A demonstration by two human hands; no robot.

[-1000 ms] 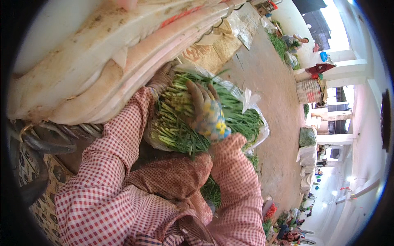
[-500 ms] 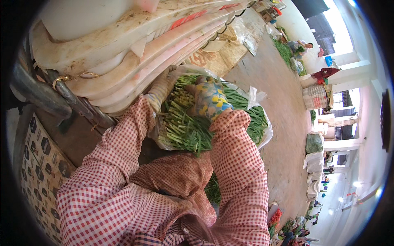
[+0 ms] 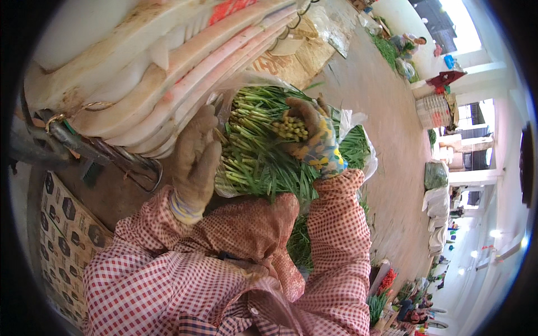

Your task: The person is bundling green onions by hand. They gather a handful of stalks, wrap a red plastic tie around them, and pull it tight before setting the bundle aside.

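Observation:
My right hand [image 3: 316, 140], in a brown-palmed glove with a blue and yellow flowered back, is closed round a bunch of green stalks [image 3: 290, 130], their pale cut ends facing left. It is over a clear plastic bag [image 3: 367, 159] packed with leafy green stalks [image 3: 246, 140]. The stalks in the bag lie with their cut ends to the left and long narrow leaves to the right. At the bag's left edge my left hand [image 3: 196, 154], in a worn brown glove, is empty, with thumb and fingers apart. My right fingers partly hide the held bunch.
Stacked large white plastic tubs [image 3: 151, 92] rise at upper left, beside metal bars [image 3: 92, 143]. Printed cardboard [image 3: 67, 235] lies at lower left. A flattened sack [image 3: 302, 56] is on the floor ahead. More greens [image 3: 300, 243] are by my knee. People and produce line the right side.
My left hand has let go of the bag's left edge, drawn nearer and opened. My right hand has moved slightly right and turned, bringing the bunch's cut ends into view.

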